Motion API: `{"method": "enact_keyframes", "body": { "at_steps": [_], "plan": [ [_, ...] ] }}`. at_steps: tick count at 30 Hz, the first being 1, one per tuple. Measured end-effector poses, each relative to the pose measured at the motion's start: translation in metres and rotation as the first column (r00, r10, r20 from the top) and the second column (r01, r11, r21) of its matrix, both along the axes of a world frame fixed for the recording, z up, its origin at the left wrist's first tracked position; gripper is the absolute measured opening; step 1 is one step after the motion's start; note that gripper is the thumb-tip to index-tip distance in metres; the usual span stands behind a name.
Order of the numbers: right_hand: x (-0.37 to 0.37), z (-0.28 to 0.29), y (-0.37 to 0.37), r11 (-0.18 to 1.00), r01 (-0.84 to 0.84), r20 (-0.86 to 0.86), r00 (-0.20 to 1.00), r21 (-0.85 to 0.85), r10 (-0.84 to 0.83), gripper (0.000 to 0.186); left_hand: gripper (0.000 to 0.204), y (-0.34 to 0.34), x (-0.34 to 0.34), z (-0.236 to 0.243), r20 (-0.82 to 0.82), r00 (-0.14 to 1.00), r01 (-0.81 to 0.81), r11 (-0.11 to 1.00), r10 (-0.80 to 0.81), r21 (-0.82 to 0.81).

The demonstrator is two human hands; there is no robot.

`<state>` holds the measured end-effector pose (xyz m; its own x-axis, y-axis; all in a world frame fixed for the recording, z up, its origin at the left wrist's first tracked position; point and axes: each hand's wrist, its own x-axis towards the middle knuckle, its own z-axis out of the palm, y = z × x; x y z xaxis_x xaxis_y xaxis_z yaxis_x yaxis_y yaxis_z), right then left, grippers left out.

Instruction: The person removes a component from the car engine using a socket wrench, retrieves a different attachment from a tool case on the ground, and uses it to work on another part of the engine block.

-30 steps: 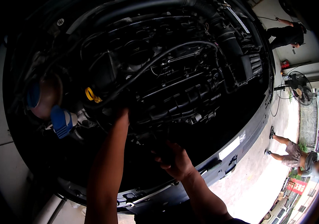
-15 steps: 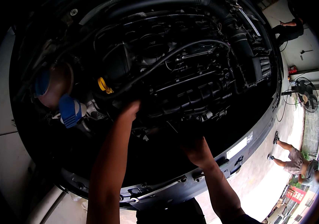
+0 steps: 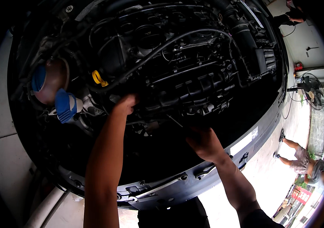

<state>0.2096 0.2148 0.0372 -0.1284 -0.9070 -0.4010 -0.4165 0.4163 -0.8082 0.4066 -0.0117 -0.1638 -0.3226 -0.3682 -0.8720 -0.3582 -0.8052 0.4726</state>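
My left hand [image 3: 127, 104] reaches into the engine bay beside the black engine [image 3: 192, 89], below a long curved black hose [image 3: 146, 57]. Its fingers look curled in, and whatever they grip is lost in shadow. Further right and nearer to me, my right hand [image 3: 206, 146] is closed over the dark gap at the engine's front. A thin straight metal rod [image 3: 175, 121] slants between the engine and this hand; darkness hides whether the hand holds it. Left of my left hand are a yellow dipstick loop [image 3: 99, 78] and a blue cap [image 3: 65, 106].
A rounded brownish reservoir [image 3: 57, 81] stands at the left of the bay. The car's front crossmember [image 3: 177, 186] runs beneath my forearms. At the right, a floor fan [image 3: 312, 93] stands by the wall, a person [image 3: 304, 163] is outside, and another [image 3: 291, 17] is farther back.
The view has shifted slightly, so the engine sits a little higher and further left. My right hand has moved up and slightly right. My left hand keeps nearly the same place in the bay.
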Motion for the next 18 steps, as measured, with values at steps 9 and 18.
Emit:
{"method": "enact_keyframes", "body": {
  "at_steps": [9, 18],
  "plan": [
    [-0.023, -0.001, -0.001, 0.993, -0.089, 0.039, 0.996, 0.079, 0.086, 0.011, 0.056, 0.007, -0.003, 0.009, -0.081, 0.974, 0.196, 0.969, -0.21, -0.147],
    [-0.034, -0.012, -0.01, 0.986, -0.162, 0.218, 0.964, 0.035, 0.151, 0.005, 0.047, 0.009, -0.009, 0.021, 0.064, 0.993, 0.108, 0.983, -0.1, -0.149]
  ]
}}
